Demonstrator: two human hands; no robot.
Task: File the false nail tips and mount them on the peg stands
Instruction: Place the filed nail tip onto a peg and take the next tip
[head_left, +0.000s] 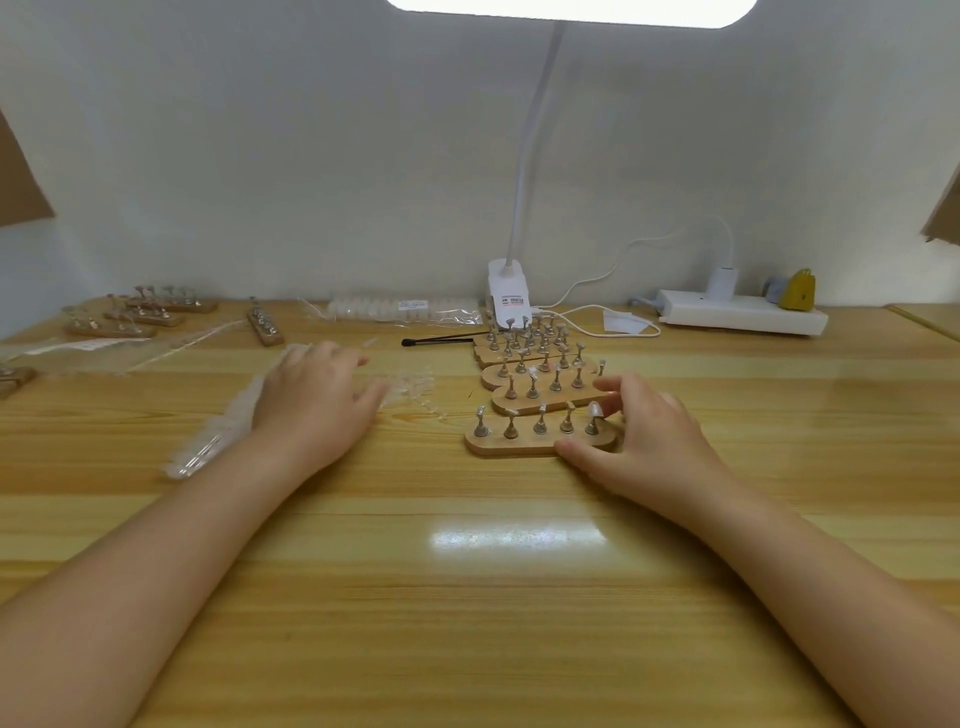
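Right hand: nearest peg stand is gripped at its end.
Left hand: laid relaxed on the nail tips.
Risk: pegs beside the fingers could be knocked loose.

The left hand is smeared by motion, and it covers part of the clear plastic packet of false nail tips, whose contents blur together. The glowing white lamp head is cut off by the top edge. The small red-printed label on the white lamp clamp is unreadable (too tiny). A wooden peg stand at the left edge shows only partly.
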